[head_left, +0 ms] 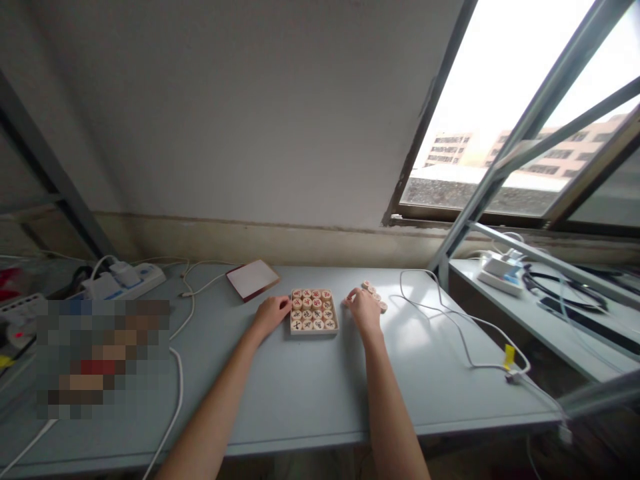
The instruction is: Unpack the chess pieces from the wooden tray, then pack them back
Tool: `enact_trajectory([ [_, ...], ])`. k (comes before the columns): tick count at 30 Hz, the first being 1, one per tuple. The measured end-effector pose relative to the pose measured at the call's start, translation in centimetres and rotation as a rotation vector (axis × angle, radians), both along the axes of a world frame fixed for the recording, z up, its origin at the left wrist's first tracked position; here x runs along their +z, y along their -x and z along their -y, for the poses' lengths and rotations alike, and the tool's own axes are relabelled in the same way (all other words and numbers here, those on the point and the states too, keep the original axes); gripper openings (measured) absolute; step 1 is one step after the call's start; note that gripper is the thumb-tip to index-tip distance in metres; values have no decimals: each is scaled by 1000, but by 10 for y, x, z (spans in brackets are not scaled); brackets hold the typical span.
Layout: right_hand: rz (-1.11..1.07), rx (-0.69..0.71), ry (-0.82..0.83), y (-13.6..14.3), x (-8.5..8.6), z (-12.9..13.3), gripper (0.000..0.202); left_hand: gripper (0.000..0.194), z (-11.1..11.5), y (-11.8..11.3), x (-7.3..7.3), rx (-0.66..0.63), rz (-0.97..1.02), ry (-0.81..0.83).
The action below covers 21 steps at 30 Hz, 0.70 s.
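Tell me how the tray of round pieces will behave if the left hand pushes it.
The tray looks flat and stiff, so it would probably slide on the smooth table, not tip. Its pieces sit packed in rows, so they likely stay put. The left hand touches one side only, so it may swivel.

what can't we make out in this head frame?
- Characters on the round wooden game pieces in the shallow square box: too small.
- Loose pieces by the right hand: partly hidden by its fingers; grip unclear.
- Left hand at the box's left edge: fingertips hidden, contact uncertain.
- Left of the grey table: a pixelated patch hides whatever is there.
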State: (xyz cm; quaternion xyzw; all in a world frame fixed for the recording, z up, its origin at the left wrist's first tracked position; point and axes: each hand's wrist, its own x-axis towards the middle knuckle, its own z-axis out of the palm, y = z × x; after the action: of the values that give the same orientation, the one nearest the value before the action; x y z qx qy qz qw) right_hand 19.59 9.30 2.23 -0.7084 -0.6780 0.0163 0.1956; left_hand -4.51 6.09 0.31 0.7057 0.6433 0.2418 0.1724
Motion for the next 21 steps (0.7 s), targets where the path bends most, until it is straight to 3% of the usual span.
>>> enact_trajectory([
  [4,-236,285,-58,3,12,5,26,31,1,1,0,-9,2,-24],
  [7,-252,452,8,7,19,10,25,30,1,1,0,-7,-1,-28],
  [21,-179,463,26,13,13,10,19,31,2,0,0,0,1,-17],
])
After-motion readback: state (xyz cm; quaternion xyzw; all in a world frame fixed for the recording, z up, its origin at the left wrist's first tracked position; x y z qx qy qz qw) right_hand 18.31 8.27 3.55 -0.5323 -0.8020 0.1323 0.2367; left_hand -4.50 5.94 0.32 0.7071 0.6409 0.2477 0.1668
